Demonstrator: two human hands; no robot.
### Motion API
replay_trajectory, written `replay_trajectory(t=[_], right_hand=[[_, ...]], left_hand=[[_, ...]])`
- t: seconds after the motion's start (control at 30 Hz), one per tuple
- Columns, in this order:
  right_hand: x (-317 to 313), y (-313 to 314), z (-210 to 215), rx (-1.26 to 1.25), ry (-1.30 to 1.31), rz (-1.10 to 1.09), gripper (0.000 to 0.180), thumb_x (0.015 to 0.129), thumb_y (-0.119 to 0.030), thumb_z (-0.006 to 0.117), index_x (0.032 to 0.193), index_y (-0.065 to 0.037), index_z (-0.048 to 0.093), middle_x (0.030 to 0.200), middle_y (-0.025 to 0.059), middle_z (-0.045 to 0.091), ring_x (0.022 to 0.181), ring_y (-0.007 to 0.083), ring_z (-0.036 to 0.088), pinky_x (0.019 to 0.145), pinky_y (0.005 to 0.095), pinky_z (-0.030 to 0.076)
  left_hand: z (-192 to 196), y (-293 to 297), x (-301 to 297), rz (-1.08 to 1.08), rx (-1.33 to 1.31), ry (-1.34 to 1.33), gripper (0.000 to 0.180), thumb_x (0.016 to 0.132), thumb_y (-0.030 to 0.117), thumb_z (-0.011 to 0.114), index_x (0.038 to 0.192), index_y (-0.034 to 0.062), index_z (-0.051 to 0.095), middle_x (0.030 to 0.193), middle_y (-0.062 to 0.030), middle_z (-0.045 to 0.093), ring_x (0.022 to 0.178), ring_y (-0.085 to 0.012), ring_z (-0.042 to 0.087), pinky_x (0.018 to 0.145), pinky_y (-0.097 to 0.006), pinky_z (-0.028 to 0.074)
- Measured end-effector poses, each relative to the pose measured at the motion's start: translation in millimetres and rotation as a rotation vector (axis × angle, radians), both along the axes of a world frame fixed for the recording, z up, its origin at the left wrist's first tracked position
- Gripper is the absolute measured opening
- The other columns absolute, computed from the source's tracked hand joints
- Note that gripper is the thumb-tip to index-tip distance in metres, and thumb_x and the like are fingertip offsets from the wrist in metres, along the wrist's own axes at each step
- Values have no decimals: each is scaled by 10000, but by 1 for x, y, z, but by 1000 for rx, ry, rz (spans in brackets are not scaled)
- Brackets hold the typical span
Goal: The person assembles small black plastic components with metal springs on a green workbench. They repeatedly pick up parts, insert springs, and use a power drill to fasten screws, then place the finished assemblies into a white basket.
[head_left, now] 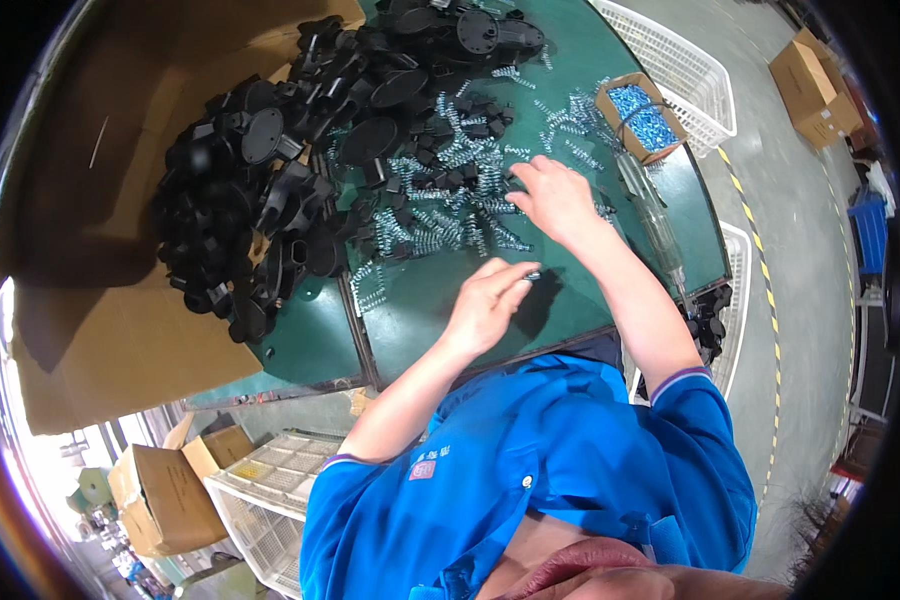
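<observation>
My left hand (484,308) is closed in a pinch above the near part of the green tabletop (425,335). A small shiny piece (533,275) sticks out from its fingertips, too little of it showing to name. Farther off and to the right, my right hand (555,200) reaches over the right side of the coil springs (435,235), its fingers apart and curved, with nothing visible in them. Small black blocks (485,122) lie scattered among the springs. A large heap of black plastic parts (262,135) with round discs spreads to the left and far side.
A cardboard box of small blue pieces (677,137) stands at the far right, beside a powered screwdriver (658,222). White plastic baskets (705,75) flank the table's right edge; one holds black parts (710,325). Large cardboard (120,340) borders the heap on the left.
</observation>
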State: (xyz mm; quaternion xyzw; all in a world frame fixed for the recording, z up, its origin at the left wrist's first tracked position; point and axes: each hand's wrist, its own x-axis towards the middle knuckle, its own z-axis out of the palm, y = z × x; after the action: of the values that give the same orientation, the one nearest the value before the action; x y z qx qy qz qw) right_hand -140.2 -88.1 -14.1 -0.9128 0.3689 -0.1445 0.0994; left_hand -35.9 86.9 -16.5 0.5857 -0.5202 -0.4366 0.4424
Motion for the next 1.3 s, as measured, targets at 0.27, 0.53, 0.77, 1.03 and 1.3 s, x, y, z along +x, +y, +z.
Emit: replay_trajectory(t=[0.27,0.53,0.77,1.03,1.3], right_hand=[[-22,5,15,254,-511,-18,182,858,-116,586,991,-35,680,933,107,636,790,235,667,717,355,534],[-98,65,19,736,-812,206,249,958,-126,500,1062,24,669,860,74,570,706,133,608,647,285,482],[-110,69,21,404,-635,262,242,950,-131,548,1131,4,633,862,149,626,726,268,643,646,345,508],[-99,85,26,217,-478,159,629,805,-261,734,1361,-66,511,883,117,670,742,275,668,630,383,520],[-117,68,28,580,-600,258,675,716,-182,834,1325,-73,563,1022,95,627,686,155,584,625,282,492]], left_hand=[[-5,11,27,245,47,633,204,901,-1,655,1096,-16,598,869,-44,623,738,-125,620,690,-256,506],[-7,-13,-8,109,48,642,128,913,6,657,1036,-14,627,891,-99,664,736,-167,636,717,-300,539],[3,-19,-21,-68,142,749,113,918,32,662,1010,-23,628,854,-79,665,710,-135,631,685,-278,532],[-14,-11,-43,41,226,1018,115,953,98,640,1021,17,595,841,-68,639,694,-148,601,700,-312,524],[-20,-2,-21,-110,205,1352,157,944,177,661,1040,64,609,838,-61,629,661,-133,529,676,-350,488]])
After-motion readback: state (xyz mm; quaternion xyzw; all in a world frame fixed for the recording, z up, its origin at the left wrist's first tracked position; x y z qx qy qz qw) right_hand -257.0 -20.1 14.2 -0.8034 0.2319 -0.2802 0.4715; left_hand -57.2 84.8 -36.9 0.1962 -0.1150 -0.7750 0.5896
